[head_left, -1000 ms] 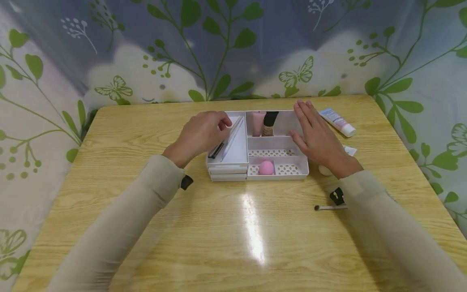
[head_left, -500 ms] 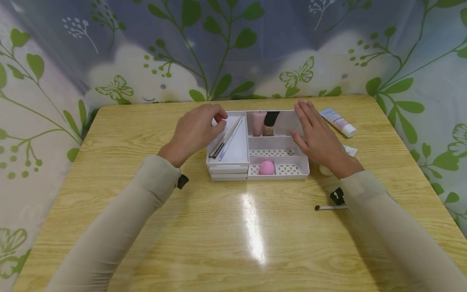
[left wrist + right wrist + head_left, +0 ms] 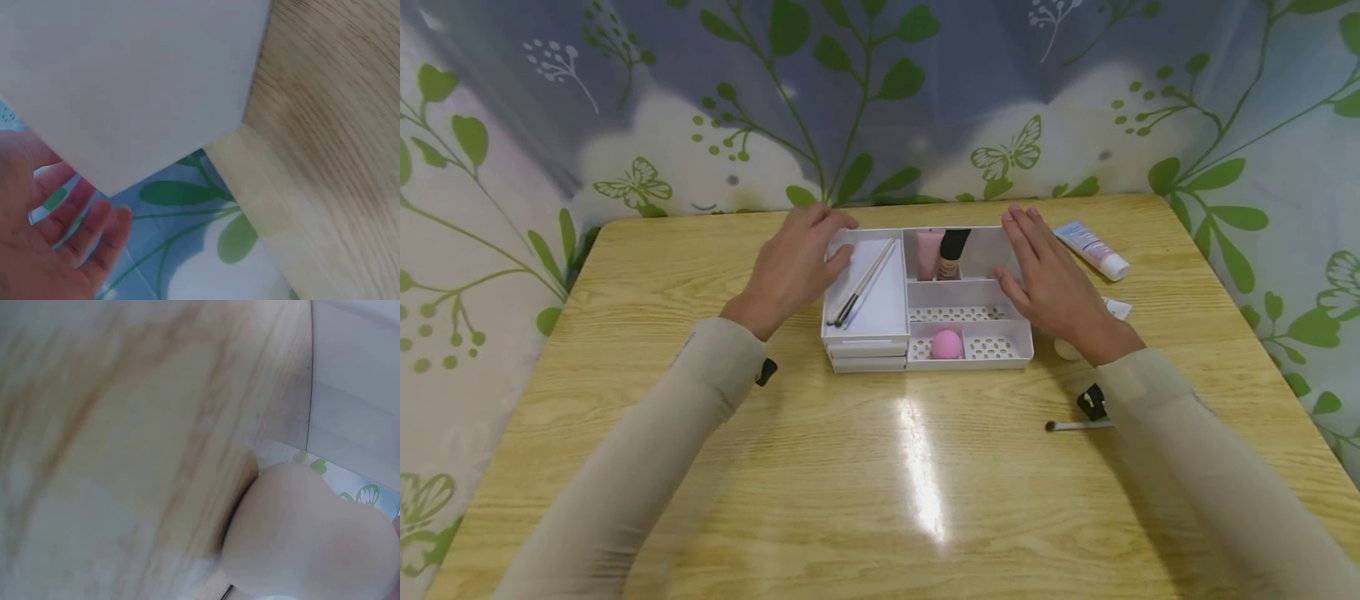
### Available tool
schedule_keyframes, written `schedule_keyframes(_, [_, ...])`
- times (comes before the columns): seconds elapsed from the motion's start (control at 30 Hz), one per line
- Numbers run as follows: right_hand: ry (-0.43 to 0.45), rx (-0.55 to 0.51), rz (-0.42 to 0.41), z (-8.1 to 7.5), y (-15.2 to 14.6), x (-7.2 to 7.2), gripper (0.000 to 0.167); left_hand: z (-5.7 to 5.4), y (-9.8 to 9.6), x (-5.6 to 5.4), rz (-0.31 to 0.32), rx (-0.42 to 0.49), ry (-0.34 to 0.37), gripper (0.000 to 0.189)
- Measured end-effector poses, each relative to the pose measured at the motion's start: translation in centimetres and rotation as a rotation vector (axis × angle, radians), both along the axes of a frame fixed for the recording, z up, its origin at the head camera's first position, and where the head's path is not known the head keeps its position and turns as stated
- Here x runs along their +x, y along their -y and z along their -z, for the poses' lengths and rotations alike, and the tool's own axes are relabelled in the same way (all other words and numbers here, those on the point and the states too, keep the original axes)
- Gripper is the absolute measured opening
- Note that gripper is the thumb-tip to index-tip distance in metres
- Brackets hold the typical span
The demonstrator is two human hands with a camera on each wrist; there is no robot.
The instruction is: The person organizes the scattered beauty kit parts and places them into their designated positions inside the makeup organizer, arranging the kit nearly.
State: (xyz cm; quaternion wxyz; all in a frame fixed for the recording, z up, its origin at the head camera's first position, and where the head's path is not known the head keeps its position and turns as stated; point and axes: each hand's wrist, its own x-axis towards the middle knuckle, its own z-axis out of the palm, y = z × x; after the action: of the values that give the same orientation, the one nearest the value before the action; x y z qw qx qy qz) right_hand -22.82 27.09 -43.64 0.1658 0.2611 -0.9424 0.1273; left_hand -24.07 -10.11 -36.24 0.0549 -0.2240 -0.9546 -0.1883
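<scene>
A white organizer (image 3: 970,296) stands on the table. Slim makeup brushes (image 3: 867,283) lie slanted in its left tray. A pink tube (image 3: 928,254) and a black-capped foundation tube (image 3: 953,257) lean in the back compartment. The front one holds a pink makeup sponge (image 3: 947,344). My left hand (image 3: 793,271) is at the tray's back left corner, thumb over the edge; in the left wrist view its loosely bent fingers (image 3: 84,231) hold nothing beside the white wall. My right hand (image 3: 1052,279) rests along the organizer's right wall, fingers straight.
Right of the organizer lie a blue and white tube (image 3: 1092,248), a partly hidden white tube (image 3: 1117,308) and a brush (image 3: 1078,426). A beige makeup sponge (image 3: 306,531) sits below the right wrist. Two drawers (image 3: 868,354) are under the tray. Patterned cloth (image 3: 737,125) hangs behind the table.
My left hand has drawn away from the brushes, moving left and back to the tray's corner, and its fingers have loosened. The brushes lie in the tray. My right hand has stayed put.
</scene>
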Motion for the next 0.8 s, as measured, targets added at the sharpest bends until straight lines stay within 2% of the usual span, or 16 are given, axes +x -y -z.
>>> schedule_keyframes(0.2, [0.015,0.005,0.002,-0.1,0.0,0.0,0.073,0.9,0.4,-0.7,0.105,-0.03,0.006,0.044])
schedule_keyframes(0.3, [0.021,0.005,0.004,-0.1,0.0,0.0,0.073,1.1,0.5,-1.0,0.144,-0.041,0.035,0.047])
schedule_keyframes(0.5, [0.023,0.007,0.009,-0.1,0.0,0.0,0.073,1.3,0.7,-1.4,0.183,-0.044,0.125,0.054])
schedule_keyframes(0.63, [0.016,0.006,0.004,-0.1,-0.1,0.0,0.073,1.6,1.2,-2.2,0.21,-0.06,0.175,0.058])
schedule_keyframes(0.8, [0.014,0.005,0.003,-0.1,0.0,0.0,0.073,1.4,1.9,-2.9,0.253,-0.143,0.224,0.063])
